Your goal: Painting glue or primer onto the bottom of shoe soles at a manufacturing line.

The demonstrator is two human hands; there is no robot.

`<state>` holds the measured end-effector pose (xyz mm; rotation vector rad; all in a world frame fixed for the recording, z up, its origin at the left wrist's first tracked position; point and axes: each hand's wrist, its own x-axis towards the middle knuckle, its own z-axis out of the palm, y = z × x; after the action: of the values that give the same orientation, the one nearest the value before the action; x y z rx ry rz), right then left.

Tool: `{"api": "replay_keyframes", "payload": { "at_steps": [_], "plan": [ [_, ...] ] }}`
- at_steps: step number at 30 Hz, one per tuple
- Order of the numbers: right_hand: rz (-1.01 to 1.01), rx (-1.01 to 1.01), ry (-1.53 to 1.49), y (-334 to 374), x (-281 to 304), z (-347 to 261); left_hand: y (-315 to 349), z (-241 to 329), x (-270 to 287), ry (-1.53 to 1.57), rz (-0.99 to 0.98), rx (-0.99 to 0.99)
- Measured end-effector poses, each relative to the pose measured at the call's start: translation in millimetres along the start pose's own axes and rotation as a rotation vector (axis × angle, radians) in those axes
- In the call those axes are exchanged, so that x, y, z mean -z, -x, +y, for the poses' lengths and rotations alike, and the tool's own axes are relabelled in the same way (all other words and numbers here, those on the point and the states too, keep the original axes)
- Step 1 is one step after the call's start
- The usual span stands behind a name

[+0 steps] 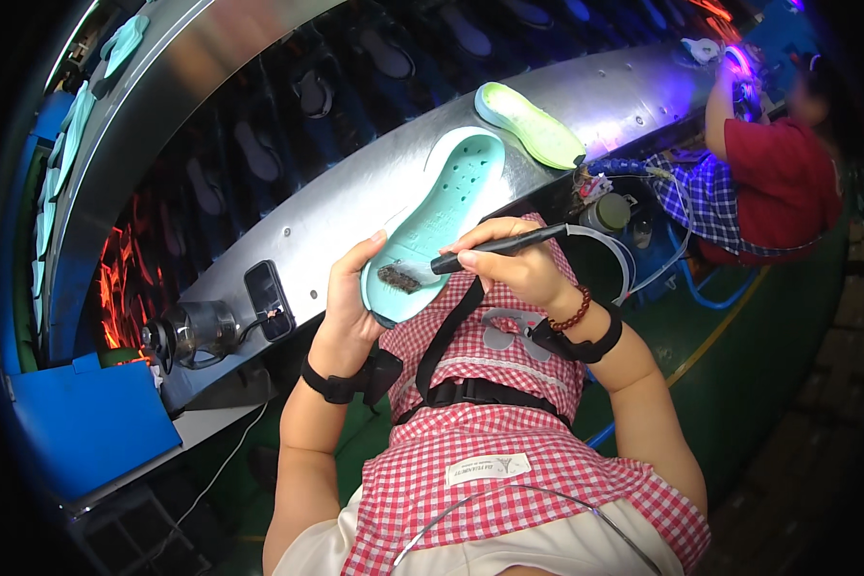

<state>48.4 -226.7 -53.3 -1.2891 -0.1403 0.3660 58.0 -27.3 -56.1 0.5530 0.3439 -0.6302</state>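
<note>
A turquoise shoe sole [420, 223], its inner face up and pierced with small holes toward the far end, tilts over the near edge of the metal ledge. My left hand [348, 293] grips it by the heel end, thumb along the left rim. In my right hand [520, 267] is a black-handled brush [499, 248] with a pale tube running from its back end. Its dark bristles press on the inside of the heel. Beyond the sole, a yellow-green shoe sole [538, 132] lies on the ledge.
Behind the curved metal ledge [326, 206] runs a dark conveyor carrying several soles. At left are a black phone-like object [271, 300], a clear pot [209, 329] and a blue box [96, 422]. A co-worker in a red shirt [782, 182] sits at right, near a lidded cup [609, 212].
</note>
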Motion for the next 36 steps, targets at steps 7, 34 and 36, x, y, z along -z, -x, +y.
{"api": "replay_keyframes", "payload": {
  "at_steps": [7,34,36],
  "plan": [
    [0.132,0.196,0.103,-2,-4,16,-5,0,4,0.108,-0.059,-0.05],
    [0.328,0.606,0.952,-20,-19,35,-17,-23,12,-0.05,0.009,-0.147],
    [0.334,0.571,0.879,-15,-21,35,-20,-24,13,-0.067,0.025,-0.182]
  ]
}}
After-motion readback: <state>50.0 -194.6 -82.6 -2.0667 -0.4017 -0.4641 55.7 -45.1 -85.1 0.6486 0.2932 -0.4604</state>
